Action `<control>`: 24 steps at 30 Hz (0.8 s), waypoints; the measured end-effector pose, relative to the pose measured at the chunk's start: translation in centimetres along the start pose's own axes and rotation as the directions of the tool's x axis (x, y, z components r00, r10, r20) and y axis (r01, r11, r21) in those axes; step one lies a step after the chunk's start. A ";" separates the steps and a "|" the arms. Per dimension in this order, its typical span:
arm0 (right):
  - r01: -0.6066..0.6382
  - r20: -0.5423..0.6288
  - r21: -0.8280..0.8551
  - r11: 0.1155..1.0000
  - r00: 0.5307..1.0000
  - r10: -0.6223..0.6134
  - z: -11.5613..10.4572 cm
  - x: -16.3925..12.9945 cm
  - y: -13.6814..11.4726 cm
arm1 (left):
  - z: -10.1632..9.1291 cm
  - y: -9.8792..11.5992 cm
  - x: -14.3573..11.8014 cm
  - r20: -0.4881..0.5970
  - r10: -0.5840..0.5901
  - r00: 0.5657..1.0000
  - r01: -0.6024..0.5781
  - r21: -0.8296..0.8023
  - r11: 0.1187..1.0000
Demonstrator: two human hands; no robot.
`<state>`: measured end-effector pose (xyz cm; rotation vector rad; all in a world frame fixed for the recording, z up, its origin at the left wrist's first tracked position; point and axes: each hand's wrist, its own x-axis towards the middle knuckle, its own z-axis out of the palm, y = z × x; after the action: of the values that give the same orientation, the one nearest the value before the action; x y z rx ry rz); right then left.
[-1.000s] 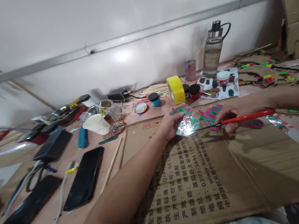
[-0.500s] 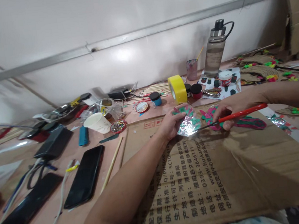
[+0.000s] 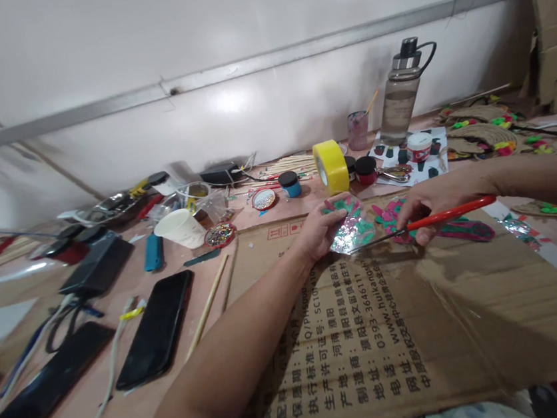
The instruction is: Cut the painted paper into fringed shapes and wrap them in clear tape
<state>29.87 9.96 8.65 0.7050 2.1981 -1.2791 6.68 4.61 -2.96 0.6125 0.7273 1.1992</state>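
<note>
My left hand [image 3: 322, 231] pinches a shiny clear plastic piece with a green and pink painted pattern [image 3: 353, 224], held above the cardboard. My right hand [image 3: 433, 201] is closed around red-handled scissors [image 3: 450, 213], seen edge-on. Their thin dark blades point left and lie along the lower edge of the plastic piece. Behind and below my right hand, more pink and green painted pieces [image 3: 469, 230] rest on the cardboard sheet [image 3: 454, 336], which is printed with black characters.
Yellow tape [image 3: 331, 166], a blue paint jar [image 3: 290, 184] and a water bottle [image 3: 400, 101] stand toward the wall. On the left are a paper cup [image 3: 180, 229], a phone [image 3: 156, 330], a wooden stick [image 3: 207, 304] and a white cable [image 3: 108, 383]. Rope-like decorated pieces [image 3: 486, 138] lie at right.
Almost nothing differs. The scissor blades have shifted very slightly at the plastic's lower edge, and the view has moved a little.
</note>
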 end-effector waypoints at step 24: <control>-0.058 -0.050 -0.128 0.990 0.997 0.052 -0.1 0.3 1.2 | 0.4 0.0 -0.3 -0.030 0.007 1.000 -0.006 0.033 0.999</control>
<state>30.41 10.59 7.73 0.7457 2.2589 -1.0928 6.90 4.34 -2.65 0.6257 0.7722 1.2064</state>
